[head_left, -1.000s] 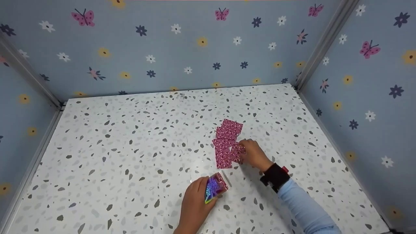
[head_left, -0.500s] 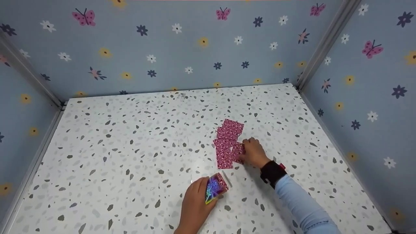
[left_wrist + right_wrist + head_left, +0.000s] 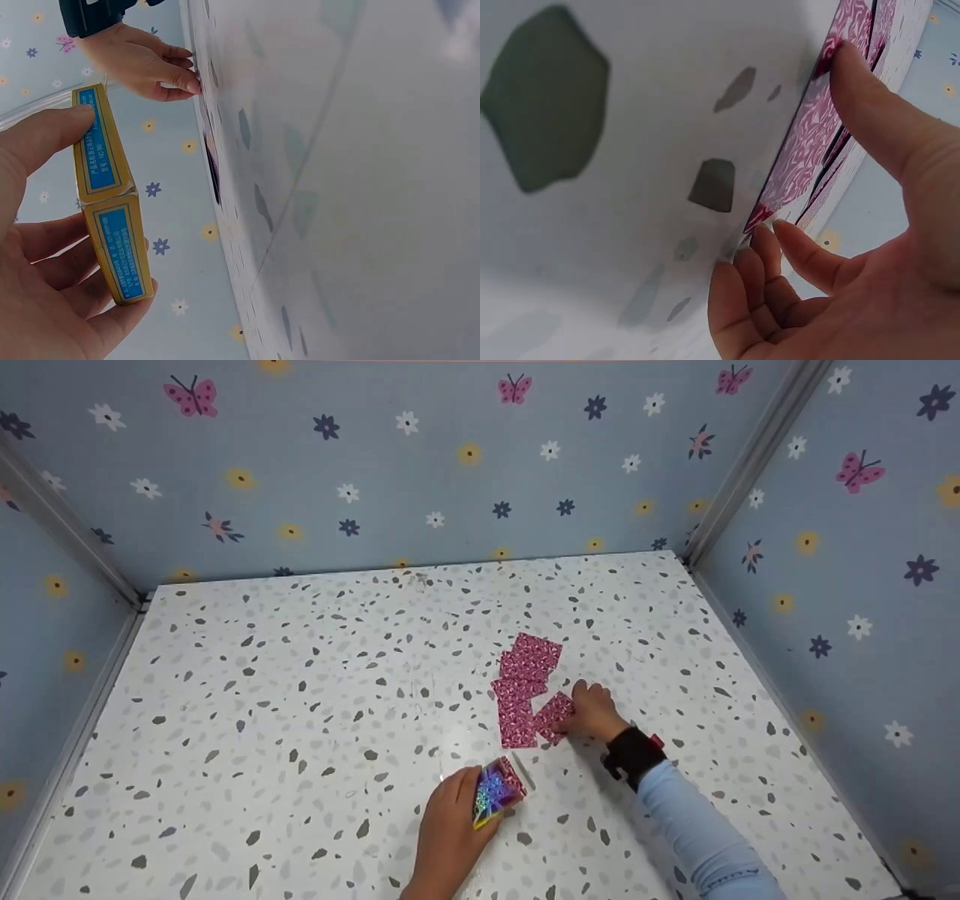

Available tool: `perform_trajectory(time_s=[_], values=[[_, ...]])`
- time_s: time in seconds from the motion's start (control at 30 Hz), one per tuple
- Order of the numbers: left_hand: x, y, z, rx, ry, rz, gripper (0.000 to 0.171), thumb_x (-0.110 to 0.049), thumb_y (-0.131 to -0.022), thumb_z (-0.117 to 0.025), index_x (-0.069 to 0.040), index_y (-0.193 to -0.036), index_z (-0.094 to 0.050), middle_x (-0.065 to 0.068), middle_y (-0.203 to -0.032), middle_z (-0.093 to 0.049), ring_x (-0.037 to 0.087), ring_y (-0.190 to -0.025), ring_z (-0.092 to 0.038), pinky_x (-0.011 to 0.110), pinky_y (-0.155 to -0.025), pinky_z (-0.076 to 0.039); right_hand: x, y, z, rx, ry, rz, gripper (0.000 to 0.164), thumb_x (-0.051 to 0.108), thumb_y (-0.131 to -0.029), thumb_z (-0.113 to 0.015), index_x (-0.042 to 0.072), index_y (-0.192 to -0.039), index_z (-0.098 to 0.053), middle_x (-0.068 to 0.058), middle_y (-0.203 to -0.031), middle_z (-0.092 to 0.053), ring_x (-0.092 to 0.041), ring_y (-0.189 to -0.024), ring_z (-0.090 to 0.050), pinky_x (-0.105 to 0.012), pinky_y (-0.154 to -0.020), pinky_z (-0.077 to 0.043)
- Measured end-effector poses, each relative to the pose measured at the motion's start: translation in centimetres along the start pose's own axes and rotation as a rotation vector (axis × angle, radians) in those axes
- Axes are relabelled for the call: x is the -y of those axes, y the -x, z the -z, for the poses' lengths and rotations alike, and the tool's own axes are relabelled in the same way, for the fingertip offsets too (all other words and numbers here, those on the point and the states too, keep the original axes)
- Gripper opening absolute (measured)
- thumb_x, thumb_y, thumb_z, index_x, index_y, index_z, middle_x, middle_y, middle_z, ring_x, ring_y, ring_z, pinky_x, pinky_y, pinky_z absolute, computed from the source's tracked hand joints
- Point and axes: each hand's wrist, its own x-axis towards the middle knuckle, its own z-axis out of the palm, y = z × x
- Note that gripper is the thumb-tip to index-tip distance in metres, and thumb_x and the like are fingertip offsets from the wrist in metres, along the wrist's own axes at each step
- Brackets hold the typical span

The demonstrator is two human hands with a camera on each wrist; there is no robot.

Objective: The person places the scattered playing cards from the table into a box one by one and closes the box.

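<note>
My left hand (image 3: 454, 825) grips a small card box (image 3: 491, 793) near the front of the table. Its face is shiny and holographic, with pink pattern at the top end; the left wrist view shows yellow-and-blue printed sides (image 3: 105, 154). My right hand (image 3: 592, 714) holds a pink patterned playing card (image 3: 553, 718) by its edges, low at the table surface. In the right wrist view the thumb (image 3: 862, 97) is on one end of the card (image 3: 802, 150) and fingertips meet its other end. Several matching cards (image 3: 517, 720) lie overlapping in a column just left of it.
The white speckled table (image 3: 300, 720) extends widely to the left and behind the cards. Blue flowered panels (image 3: 420, 457) stand along its back and sides. A thin pale strip (image 3: 523, 771) shows beside the box end.
The card at my right hand has shifted slightly right and turned, so a gap separates it from most of the column. My left hand and the box stay nearly still.
</note>
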Motion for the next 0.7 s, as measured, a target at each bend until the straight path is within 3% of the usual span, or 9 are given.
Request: perform_trajectory(time_s=[0.27,0.4,0.5,0.6,0.7], values=[[0.1,0.0,0.1,-0.004,0.014,0.003,0.066,-0.034,-0.068,-0.081,-0.006,-0.122,-0.055,0.008,-0.115,-0.059,0.024,-0.106,-0.057,0.04,-0.095,-0.048,-0.2,0.1,0.0,0.026,-0.001,-0.016,0.08,0.038,-0.068,-0.08,-0.009,-0.123,-0.045,-0.03,-0.111,-0.049,-0.045,-0.107,-0.045,-0.052,-0.09,-0.044],[0.1,0.0,0.1,-0.001,0.011,0.001,0.066,-0.034,-0.068,-0.081,-0.006,-0.122,-0.055,0.008,-0.116,-0.059,0.024,-0.106,-0.057,0.04,-0.095,-0.048,-0.3,0.4,0.1,0.016,-0.004,-0.008,0.062,0.038,-0.068,-0.079,-0.007,-0.103,-0.054,-0.025,-0.103,-0.05,-0.039,-0.097,-0.046,-0.048,-0.082,-0.045],[0.1,0.0,0.0,0.006,0.008,0.003,0.067,-0.035,-0.069,-0.08,-0.006,-0.123,-0.055,0.008,-0.117,-0.059,0.024,-0.107,-0.057,0.04,-0.096,-0.048,-0.7,0.4,0.3,0.002,-0.014,-0.006,0.048,0.036,-0.07,-0.079,-0.001,-0.083,-0.052,-0.02,-0.094,-0.049,-0.032,-0.088,-0.043,-0.043,-0.076,-0.043],[0.1,0.1,0.0,0.01,0.011,0.007,0.066,-0.035,-0.069,-0.08,-0.006,-0.123,-0.055,0.008,-0.117,-0.059,0.024,-0.107,-0.057,0.04,-0.096,-0.048,-1.4,0.4,0.4,-0.02,-0.04,0.02,0.039,0.027,-0.073,-0.076,0.0,-0.076,-0.05,-0.014,-0.084,-0.046,-0.025,-0.079,-0.04,-0.036,-0.068,-0.04],[0.1,0.1,0.0,0.0,0.014,0.003,0.066,-0.033,-0.069,-0.081,-0.006,-0.123,-0.055,0.007,-0.116,-0.059,0.023,-0.107,-0.057,0.04,-0.095,-0.048,-1.9,0.7,0.5,-0.027,-0.132,0.071,0.027,0.014,-0.077,-0.071,-0.003,-0.08,-0.05,-0.01,-0.078,-0.045,-0.021,-0.071,-0.041,-0.031,-0.061,-0.038]])
